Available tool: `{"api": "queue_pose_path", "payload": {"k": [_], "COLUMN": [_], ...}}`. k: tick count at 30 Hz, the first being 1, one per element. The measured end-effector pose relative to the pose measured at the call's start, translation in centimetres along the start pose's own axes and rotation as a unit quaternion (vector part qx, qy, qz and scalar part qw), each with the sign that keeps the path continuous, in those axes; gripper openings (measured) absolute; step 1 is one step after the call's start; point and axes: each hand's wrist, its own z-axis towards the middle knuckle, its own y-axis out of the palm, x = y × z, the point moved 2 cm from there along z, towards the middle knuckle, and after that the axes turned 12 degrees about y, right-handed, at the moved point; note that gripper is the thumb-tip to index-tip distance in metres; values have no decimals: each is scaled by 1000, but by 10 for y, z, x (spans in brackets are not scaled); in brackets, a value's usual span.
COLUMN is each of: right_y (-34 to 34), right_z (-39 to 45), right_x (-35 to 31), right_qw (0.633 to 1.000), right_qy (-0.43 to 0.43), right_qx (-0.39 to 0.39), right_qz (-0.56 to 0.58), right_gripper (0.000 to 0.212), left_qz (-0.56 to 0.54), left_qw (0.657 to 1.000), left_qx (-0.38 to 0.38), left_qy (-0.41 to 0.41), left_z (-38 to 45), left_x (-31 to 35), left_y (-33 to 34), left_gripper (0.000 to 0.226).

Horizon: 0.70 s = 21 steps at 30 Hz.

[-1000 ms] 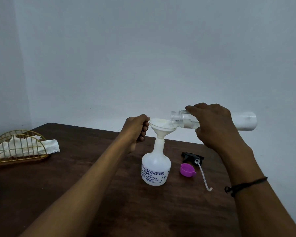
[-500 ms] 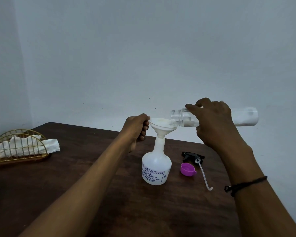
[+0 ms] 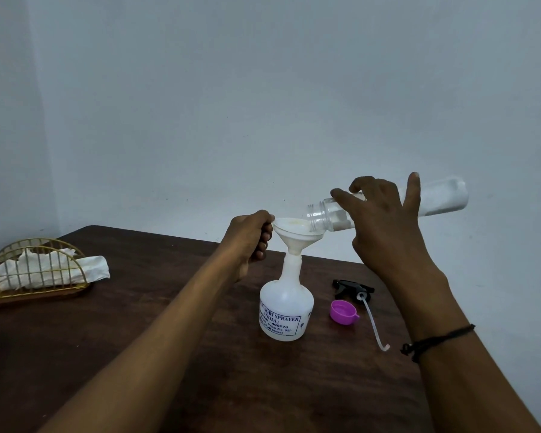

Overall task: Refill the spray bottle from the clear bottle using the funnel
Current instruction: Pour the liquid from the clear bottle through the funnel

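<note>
Clear bottle (image 3: 388, 204) in our right hand (image 3: 384, 226), mouth leftward over funnel (image 3: 297, 234); left hand (image 3: 250, 237) pinches its rim.

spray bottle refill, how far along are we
Done: sprayer head and purple cap lie off on the table, funnel sits in the spray bottle. In hand: right hand tips the clear bottle into it, left hand steadies the rim. Left: finish pouring, remove funnel, refit head.
</note>
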Motion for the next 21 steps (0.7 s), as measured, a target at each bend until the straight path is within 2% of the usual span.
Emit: {"api": "queue_pose_path", "payload": {"k": [9, 21], "right_y": [1, -8], "right_z": [-2, 0], "right_x": [-11, -17], "right_qw": [999, 993], "right_qy": [-11, 24], "right_qx": [21, 101], "right_qz": [-22, -50], "right_gripper": [73, 65], "left_qz": [1, 6], "left_qw": [1000, 1000], "left_qx": [0, -3], "left_qy": [-1, -4], "left_z": [1, 1], "left_x": [-2, -2], "left_y": [0, 0], "left_gripper": [26, 24]}}
